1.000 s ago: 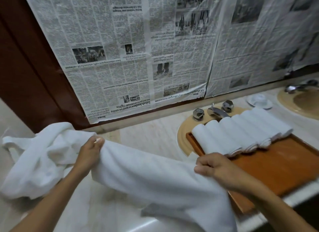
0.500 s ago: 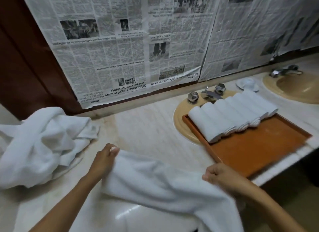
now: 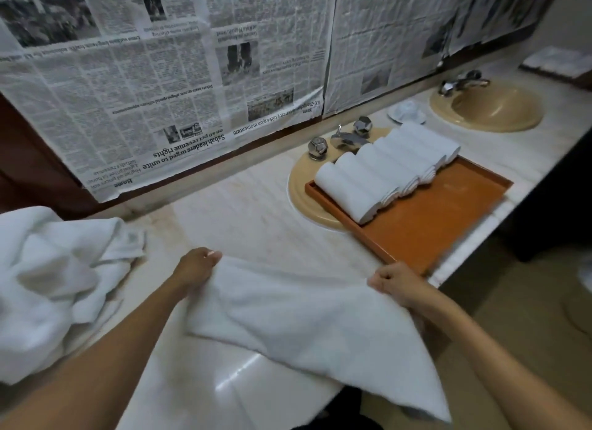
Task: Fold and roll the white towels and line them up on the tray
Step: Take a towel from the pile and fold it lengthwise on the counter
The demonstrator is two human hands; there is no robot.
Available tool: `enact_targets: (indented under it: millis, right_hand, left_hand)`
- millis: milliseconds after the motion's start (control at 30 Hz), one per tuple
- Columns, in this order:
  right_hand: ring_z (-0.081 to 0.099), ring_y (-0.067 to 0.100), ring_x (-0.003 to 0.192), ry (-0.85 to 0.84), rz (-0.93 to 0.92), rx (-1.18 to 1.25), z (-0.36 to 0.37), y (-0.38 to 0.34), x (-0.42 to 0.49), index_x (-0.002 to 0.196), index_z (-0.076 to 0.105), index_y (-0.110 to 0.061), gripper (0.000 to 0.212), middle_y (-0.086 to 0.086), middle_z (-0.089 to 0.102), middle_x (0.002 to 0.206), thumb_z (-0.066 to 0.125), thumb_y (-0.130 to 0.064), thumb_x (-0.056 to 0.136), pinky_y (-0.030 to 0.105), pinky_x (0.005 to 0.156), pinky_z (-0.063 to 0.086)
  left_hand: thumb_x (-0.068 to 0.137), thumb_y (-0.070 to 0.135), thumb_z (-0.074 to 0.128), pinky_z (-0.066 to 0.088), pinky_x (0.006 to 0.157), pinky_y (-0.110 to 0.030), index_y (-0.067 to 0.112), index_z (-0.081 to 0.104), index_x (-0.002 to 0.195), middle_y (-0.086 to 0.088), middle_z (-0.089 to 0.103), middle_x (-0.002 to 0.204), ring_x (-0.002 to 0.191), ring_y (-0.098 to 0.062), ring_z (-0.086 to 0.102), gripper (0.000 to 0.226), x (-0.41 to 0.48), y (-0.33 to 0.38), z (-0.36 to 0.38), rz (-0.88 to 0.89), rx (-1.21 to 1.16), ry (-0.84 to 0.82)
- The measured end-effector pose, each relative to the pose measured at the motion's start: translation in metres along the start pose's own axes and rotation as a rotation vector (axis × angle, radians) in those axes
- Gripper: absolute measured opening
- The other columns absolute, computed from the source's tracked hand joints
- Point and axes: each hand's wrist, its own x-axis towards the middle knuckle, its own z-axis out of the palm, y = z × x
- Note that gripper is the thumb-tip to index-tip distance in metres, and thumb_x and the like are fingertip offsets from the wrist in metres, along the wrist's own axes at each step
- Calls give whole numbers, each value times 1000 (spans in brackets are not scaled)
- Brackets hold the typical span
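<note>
Left hand and right hand pinch the white towel by its far corners, its length running nine-to-three o'clock; the tray lies at two o'clock, nearer the right hand.

A white towel lies spread on the counter, one corner overhanging. Rolls sit side by side on the orange tray. A loose heap lies left.
</note>
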Motion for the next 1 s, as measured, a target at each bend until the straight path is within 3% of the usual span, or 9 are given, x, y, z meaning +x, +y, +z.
enact_targets:
  millis: [100, 200, 367, 500, 567, 700, 867, 933, 1000]
  right_hand:
    - [43, 14, 59, 140, 96, -135, 33, 45, 18, 56, 44, -17, 41, 0, 45, 57, 64, -16, 92, 29, 59, 29]
    - [42, 14, 59, 205, 114, -170, 41, 57, 17, 56, 40, -15, 41, 2, 46, 57, 61, -16, 92, 30, 57, 29]
    - [49, 15, 64, 109, 147, -124, 34, 43, 29, 63, 53, -12, 30, 5, 54, 63, 61, -20, 90, 29, 61, 38]
    - [44, 16, 63, 0, -1, 182, 19, 3, 29, 64, 54, -11, 31, 7, 48, 66, 62, -15, 94, 25, 59, 35]
    - [44, 15, 63, 14, -66, 215, 17, -9, 40, 63, 53, -12, 32, 5, 48, 64, 63, -14, 93, 27, 61, 36]
    - [48, 13, 60, 197, -9, -200, 32, 0, 88, 56, 42, -18, 41, -5, 49, 57, 65, -19, 90, 34, 61, 40]
    - [50, 17, 68, 320, 88, -473, 47, 12, 99, 65, 38, -20, 37, -7, 48, 65, 51, -34, 97, 29, 57, 35]
    - [54, 15, 83, 304, 92, -548, 53, 10, 100, 84, 49, -25, 23, -9, 56, 86, 44, -41, 99, 27, 68, 40]
    - [59, 17, 103, 248, 118, -589, 60, 4, 102, 113, 54, -25, 30, -6, 60, 112, 39, -47, 100, 30, 82, 44]
  left_hand:
    - [100, 36, 51, 42, 83, -36, 7, 64, 108, -20, 66, 117, 110, -36, 59, 32, 12, -11, 20, 4, 96, 56]
    - [99, 38, 51, 38, 76, -33, 13, 62, 112, -17, 65, 118, 109, -36, 59, 31, 19, -5, 26, 18, 97, 92]
    - [100, 35, 46, 39, 78, -33, 14, 60, 113, -18, 63, 120, 108, -37, 58, 28, 50, 15, 30, 10, 98, 110]
    - [102, 33, 45, 42, 86, -38, 10, 58, 119, -23, 60, 122, 111, -41, 57, 31, 81, 50, 14, -6, 110, 218]
    - [102, 32, 44, 39, 90, -40, 12, 58, 118, -20, 63, 119, 112, -39, 56, 30, 99, 70, 0, 12, 127, 317]
    - [98, 35, 53, 29, 102, -47, 17, 58, 124, -11, 61, 126, 128, -34, 42, 32, 118, 96, 5, 34, 140, 455]
    - [97, 36, 54, 25, 110, -48, 19, 46, 139, -3, 36, 152, 141, -27, 26, 46, 74, 79, 83, 104, 32, 378]
    - [99, 47, 39, 22, 114, -47, 21, 41, 145, 1, 24, 161, 147, -23, 18, 53, 60, 61, 109, 80, 153, 331]
    - [95, 55, 20, 21, 115, -45, 23, 34, 150, 2, 16, 164, 151, -21, 11, 66, 54, 47, 121, 72, 296, 335]
